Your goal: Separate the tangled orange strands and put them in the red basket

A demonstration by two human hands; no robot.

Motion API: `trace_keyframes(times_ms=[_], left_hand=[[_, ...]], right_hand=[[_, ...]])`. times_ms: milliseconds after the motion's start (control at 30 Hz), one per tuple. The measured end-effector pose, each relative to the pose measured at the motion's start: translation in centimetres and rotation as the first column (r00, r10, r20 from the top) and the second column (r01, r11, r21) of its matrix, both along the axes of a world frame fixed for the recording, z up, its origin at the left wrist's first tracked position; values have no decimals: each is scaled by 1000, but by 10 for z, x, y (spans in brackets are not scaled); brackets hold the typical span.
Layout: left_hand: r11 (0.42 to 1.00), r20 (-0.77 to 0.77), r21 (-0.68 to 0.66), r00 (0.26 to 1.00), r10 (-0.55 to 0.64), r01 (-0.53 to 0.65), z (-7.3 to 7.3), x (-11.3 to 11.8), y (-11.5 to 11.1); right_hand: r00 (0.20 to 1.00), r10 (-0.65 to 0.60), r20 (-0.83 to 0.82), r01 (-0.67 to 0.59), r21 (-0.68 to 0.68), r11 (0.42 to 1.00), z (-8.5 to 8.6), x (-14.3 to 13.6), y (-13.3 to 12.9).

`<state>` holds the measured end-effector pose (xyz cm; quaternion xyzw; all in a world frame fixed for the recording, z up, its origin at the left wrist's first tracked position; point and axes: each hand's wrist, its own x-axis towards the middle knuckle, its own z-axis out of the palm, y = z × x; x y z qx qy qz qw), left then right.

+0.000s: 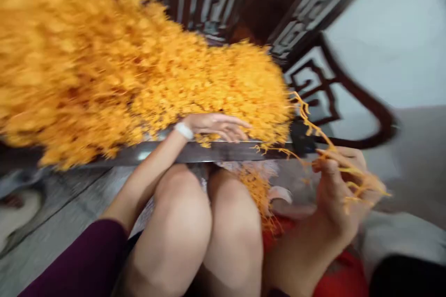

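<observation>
A large heap of fluffy orange-yellow bits point(163, 74), like small blossoms or curled shreds, covers the bench or table in front of me. My left hand point(219, 126), with a white band point(184, 130) at the wrist, rests at the heap's near edge; its fingers are stretched out and grasp nothing. Out to the right, my right hand point(343, 178) pinches thin, branching orange-yellow strands point(322, 135). One strand trails from the fingers up to the heap, another toward the dark edge. Motion blur hides their exact kind.
The dark wooden edge point(244, 152) runs above my knees point(188, 222). More orange strands point(256, 190) lie lower, near something red point(343, 274). A carved dark wood frame point(369, 97) stands right, before a pale wall point(393, 32). A light-coloured shoe point(21, 213) is on the floor at left.
</observation>
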<state>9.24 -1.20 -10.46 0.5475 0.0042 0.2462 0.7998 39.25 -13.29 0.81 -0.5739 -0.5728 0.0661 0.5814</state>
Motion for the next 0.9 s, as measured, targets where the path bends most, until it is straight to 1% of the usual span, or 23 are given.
trace_keyframes(times_ms=[33,67,100,133,167,200,233,267,333,367,433,500,567,633,700,767,800,833,900], left_hand=[[996,-6,-42,997,77,-77,-3,-5,-4],[989,-27,-69,991,128,-129,-7,-8,-5],[981,-42,-76,984,176,-179,-14,-9,-4],[975,-72,-69,976,207,-211,-21,-8,0],[967,-99,-48,965,244,-250,-27,-5,3],[954,-131,-33,948,290,-297,-31,0,6],[935,-167,-35,925,342,-352,-33,5,5],[910,-185,-53,899,396,-411,-33,9,0],[871,-223,-81,860,459,-485,-26,11,-17],[852,-246,-77,838,487,-517,-22,9,-28],[827,-309,-24,791,528,-562,-12,-2,-51],[804,-381,62,731,567,-591,-2,-18,-70],[776,-443,114,667,599,-621,5,-37,-84],[742,-496,122,608,621,-659,10,-53,-97],[708,-542,107,556,630,-698,10,-65,-109],[673,-577,88,513,636,-735,6,-72,-121],[657,-589,73,499,636,-751,2,-73,-126],[640,-597,58,487,638,-767,-2,-75,-131],[588,-568,10,479,669,-809,-11,-77,-137]], right_hand=[[995,-37,89,32,60,998,13,14,-18],[984,-54,168,39,90,995,25,27,-36],[969,-74,235,57,78,995,34,40,-53],[952,-112,283,102,53,993,41,53,-70],[936,-141,322,151,-4,989,46,65,-85],[922,-139,361,178,-78,981,49,76,-100],[914,-108,391,185,-163,969,51,86,-114],[912,-52,408,169,-257,952,51,95,-128],[920,87,382,86,-413,907,46,105,-153],[930,140,341,37,-464,885,42,108,-163],[950,174,260,-21,-502,865,32,110,-176],[953,157,258,-15,-479,878,24,111,-180],[936,112,332,38,-413,910,17,113,-175],[905,70,420,89,-348,933,13,116,-167],[869,50,493,134,-331,934,11,119,-158],[830,35,556,202,-359,911,8,122,-152],[810,32,586,243,-384,891,6,123,-150],[789,40,614,282,-419,863,4,124,-149],[748,97,657,337,-501,797,-2,124,-147]])
